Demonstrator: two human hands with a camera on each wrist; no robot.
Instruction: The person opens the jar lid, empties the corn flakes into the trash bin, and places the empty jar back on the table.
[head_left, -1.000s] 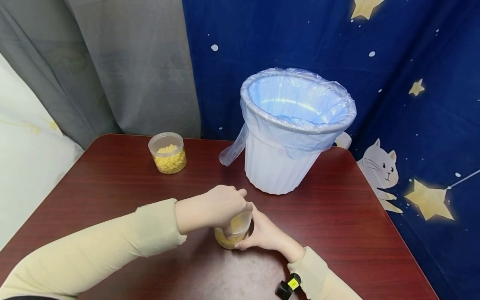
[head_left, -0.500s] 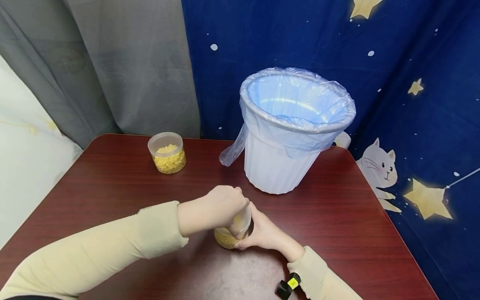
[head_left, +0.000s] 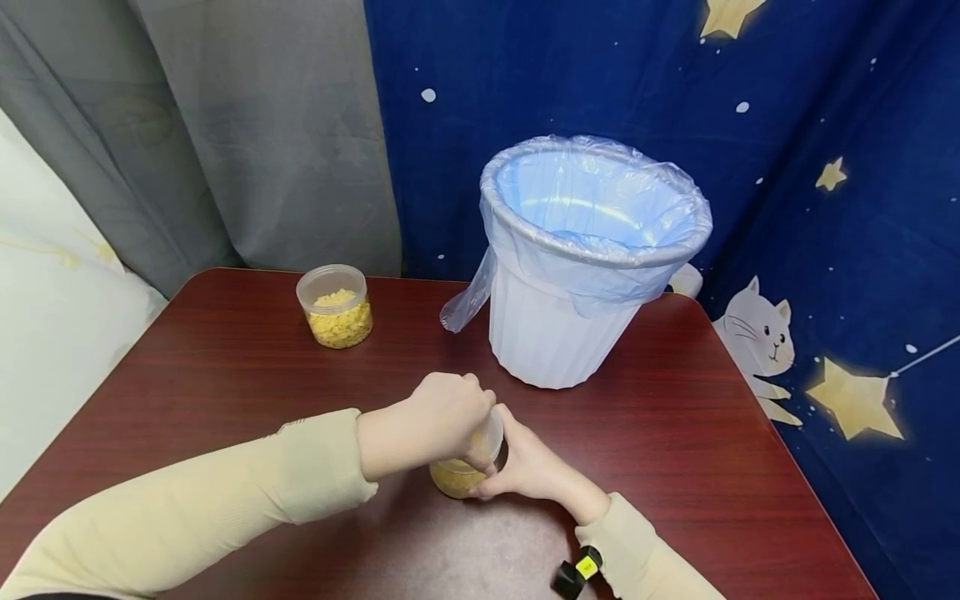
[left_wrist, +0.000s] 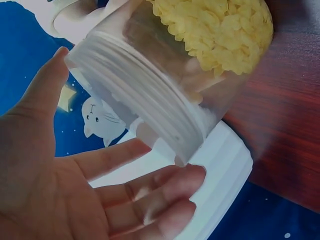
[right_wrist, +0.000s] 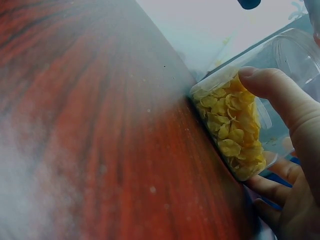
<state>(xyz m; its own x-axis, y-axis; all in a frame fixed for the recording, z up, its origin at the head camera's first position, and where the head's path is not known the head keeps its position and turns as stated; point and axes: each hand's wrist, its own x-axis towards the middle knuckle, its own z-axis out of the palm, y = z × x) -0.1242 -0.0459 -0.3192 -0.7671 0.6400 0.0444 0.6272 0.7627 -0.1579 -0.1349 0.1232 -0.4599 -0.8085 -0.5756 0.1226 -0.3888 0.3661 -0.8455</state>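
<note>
A clear plastic jar (head_left: 452, 483) partly filled with yellow flakes (right_wrist: 230, 125) stands on the table near its middle. My left hand (head_left: 446, 417) reaches over its top. In the left wrist view, the thumb (left_wrist: 50, 75) and fingertips touch opposite sides of a cloudy ribbed lid (left_wrist: 145, 95). My right hand (head_left: 536, 471) grips the jar low on its right side, thumb (right_wrist: 270, 82) in front and fingers behind. The left hand hides much of the lid in the head view.
Another clear jar (head_left: 335, 312), without a lid and holding yellow pieces, stands at the back left of the dark red table (head_left: 225, 375). A white bin (head_left: 558, 333) with a bluish plastic liner (head_left: 585, 200) stands at the back. Curtains (head_left: 300, 142) hang behind.
My left hand has turned, its thumb swinging to the right across the near side of the jar. The right hand and the jar have stayed in place.
</note>
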